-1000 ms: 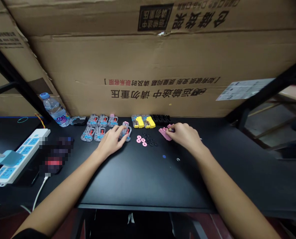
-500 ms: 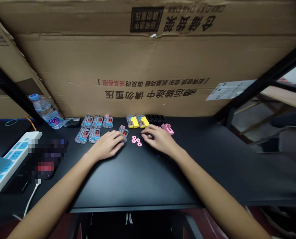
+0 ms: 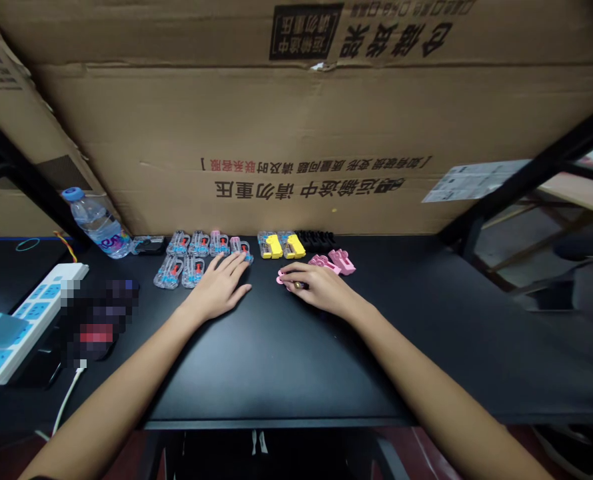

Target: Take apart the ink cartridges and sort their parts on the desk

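Note:
My left hand (image 3: 219, 288) lies open on the black table, palm down, with its fingers stretched forward. Its fingertips touch or nearly touch a clear plastic piece with blue, red and pink parts (image 3: 241, 248), at the right end of a back row of similar pieces (image 3: 199, 243). More of these clear pieces (image 3: 168, 272) stand in a nearer row to the left. My right hand (image 3: 317, 285) is bent over small pink rings (image 3: 280, 277), fingers drawn together on them; most of the rings are hidden beneath it. Pink plastic parts (image 3: 342, 261) lie just beyond that hand.
Two clear pieces with yellow parts (image 3: 292, 245) and a row of black parts (image 3: 316, 240) stand against the cardboard (image 3: 296, 127). To the left are a water bottle (image 3: 96, 223), a power strip (image 3: 31, 313) and a dark pixelated object (image 3: 99, 320).
The clear piece by my left hand has moved back into the row, and that hand has opened flat. My right hand has come over the pink rings, which lay uncovered before.

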Tool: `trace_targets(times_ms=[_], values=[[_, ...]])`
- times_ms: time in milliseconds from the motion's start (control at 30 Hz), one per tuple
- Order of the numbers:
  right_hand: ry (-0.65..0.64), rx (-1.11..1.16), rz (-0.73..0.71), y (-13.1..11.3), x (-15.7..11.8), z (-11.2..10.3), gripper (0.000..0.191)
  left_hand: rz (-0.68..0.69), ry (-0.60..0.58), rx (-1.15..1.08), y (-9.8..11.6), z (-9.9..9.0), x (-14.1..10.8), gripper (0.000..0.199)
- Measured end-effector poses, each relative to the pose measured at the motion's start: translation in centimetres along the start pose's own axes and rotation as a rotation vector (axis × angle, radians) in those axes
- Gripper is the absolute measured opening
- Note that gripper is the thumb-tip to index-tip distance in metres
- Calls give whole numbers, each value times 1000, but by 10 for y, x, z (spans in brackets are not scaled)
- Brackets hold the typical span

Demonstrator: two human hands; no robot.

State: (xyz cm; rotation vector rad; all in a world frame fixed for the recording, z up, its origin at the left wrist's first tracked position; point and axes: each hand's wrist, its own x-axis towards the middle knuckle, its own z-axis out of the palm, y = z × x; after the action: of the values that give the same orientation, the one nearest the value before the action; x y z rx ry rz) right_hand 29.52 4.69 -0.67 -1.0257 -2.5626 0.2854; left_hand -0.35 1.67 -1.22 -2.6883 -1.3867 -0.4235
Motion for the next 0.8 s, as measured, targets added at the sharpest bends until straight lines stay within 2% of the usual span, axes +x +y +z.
trace_targets(times_ms=[100,200,333,467,700,800], values=[[46,-115,74,-4,3,-4,28,-41,19,15,-1,2,3,46],[84,-259,169,-14,12,-5,37,-66,30,-3,-1,2,5,47],[14,-384,225,-27,24,-1,48,-90,62,-4,-1,0,5,48],[-19,-395,199,-36,23,4,43,-127,67,5,-6,-1,2,47],[40,-328,40,-53,8,4,35,-132,28,-22,-12,-1,1,55],[58,-316,-31,-55,6,3,35,-148,61,-34,-14,-5,-1,52]])
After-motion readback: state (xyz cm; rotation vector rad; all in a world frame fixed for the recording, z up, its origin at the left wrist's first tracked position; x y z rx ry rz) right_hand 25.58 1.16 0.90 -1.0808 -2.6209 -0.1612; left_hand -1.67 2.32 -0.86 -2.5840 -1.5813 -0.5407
